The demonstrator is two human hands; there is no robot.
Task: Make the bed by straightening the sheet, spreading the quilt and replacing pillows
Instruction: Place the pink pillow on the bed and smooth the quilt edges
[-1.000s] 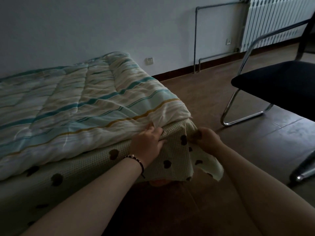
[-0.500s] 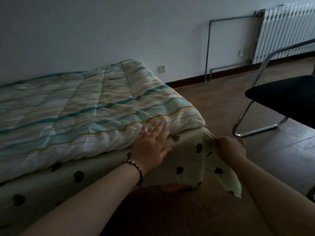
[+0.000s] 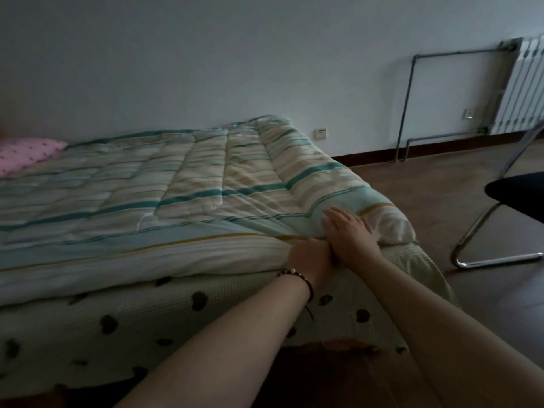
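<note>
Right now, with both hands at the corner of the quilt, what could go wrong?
1. The right hand lies flat on the quilt; a hard push could shove its corner off the bed.
2. The left hand is at the quilt's edge; I cannot tell its hold, but a pull may wrinkle the dotted sheet below.
3. The chair stands close and could catch a leg.

The left hand's fingers are hidden under the quilt's edge. The pink pillow, chair and radiator are cut off by the frame edges.
</note>
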